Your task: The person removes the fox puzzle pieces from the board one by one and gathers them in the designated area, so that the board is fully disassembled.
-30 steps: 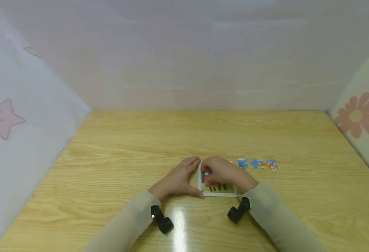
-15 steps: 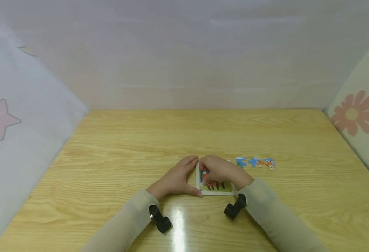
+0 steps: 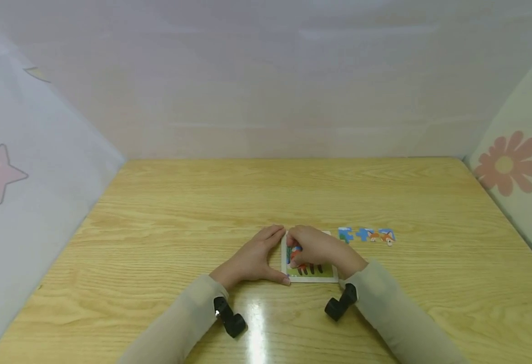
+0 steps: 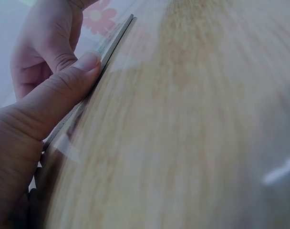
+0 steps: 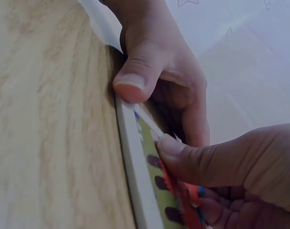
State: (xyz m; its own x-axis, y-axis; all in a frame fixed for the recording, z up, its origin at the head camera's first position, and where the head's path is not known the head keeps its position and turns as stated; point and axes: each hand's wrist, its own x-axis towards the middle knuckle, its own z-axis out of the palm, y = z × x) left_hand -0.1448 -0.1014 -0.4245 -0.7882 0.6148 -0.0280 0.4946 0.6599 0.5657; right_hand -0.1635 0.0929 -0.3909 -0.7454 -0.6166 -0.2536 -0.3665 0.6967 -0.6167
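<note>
A small jigsaw tray (image 3: 313, 279) with a white border lies flat on the table, its picture showing dark legs on green grass. My left hand (image 3: 257, 259) holds the tray's left side, thumb at the near corner and fingers along the far corner. Over the left part of the picture, my right hand (image 3: 317, 246) pinches a red and blue puzzle piece (image 5: 182, 193) between thumb and curled fingers. The piece stands tilted in the right wrist view, partly hidden by the thumb. In the left wrist view, the left thumb (image 4: 71, 78) presses on the tray's edge.
Several loose jigsaw pieces lie in a row to the right of the tray, among them a blue piece (image 3: 345, 233) and a fox-face piece (image 3: 387, 236). The wooden table (image 3: 193, 202) meets pale cloth walls at the back and sides.
The head view has shifted slightly, so things sit a little further left. Both hands keep nearly the same place and pose on the tray.
</note>
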